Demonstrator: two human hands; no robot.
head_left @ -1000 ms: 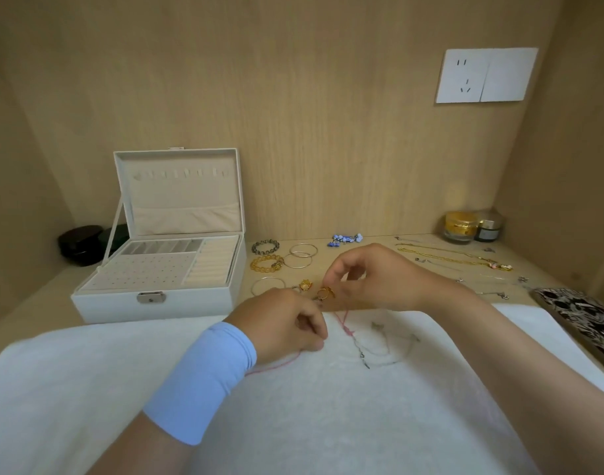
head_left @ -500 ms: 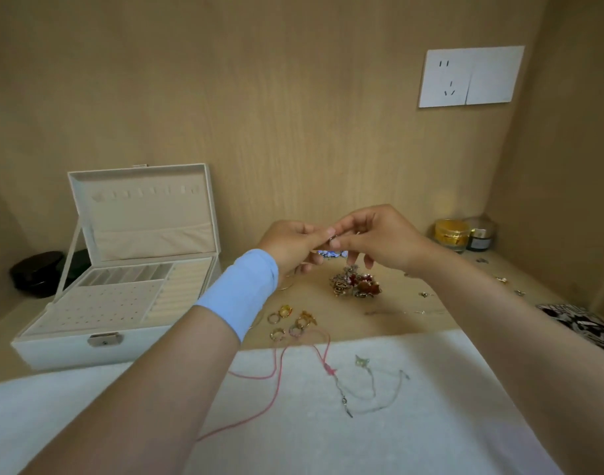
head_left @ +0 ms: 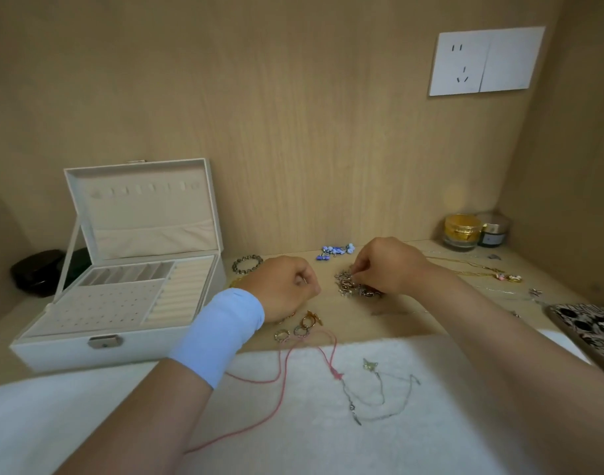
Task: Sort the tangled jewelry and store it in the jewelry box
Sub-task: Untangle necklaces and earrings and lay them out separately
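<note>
Half a second ago both hands were lifted, fingertips meeting in the air above the desk point(head_left: 413, 323); now they have come down and parted. The right hand point(head_left: 391, 265) has dropped onto the tangled cluster point(head_left: 357, 287) of small metal pieces, and its fingers point(head_left: 357, 274) pinch into the top of it. The left hand point(head_left: 287, 289) sits just to the cluster's left with its fingers curled in. There is a tiny glint at the fingertips, but I cannot tell whether it holds anything.

My guess is that the next piece is about to be teased out of the knot. The jewelry box point(head_left: 122, 341) stands open at the left, well apart from the cluster, and its trays look bare, so storing has hardly started. A few rings point(head_left: 300, 329) lie near the left wrist, and a red cord point(head_left: 282, 382) and a silver chain point(head_left: 379, 397) lie on the white cloth point(head_left: 431, 433).

No writing can be read anywhere — the wall socket point(head_left: 485, 60) is plain, and the labels on the two jars point(head_left: 463, 231) are too small.
</note>
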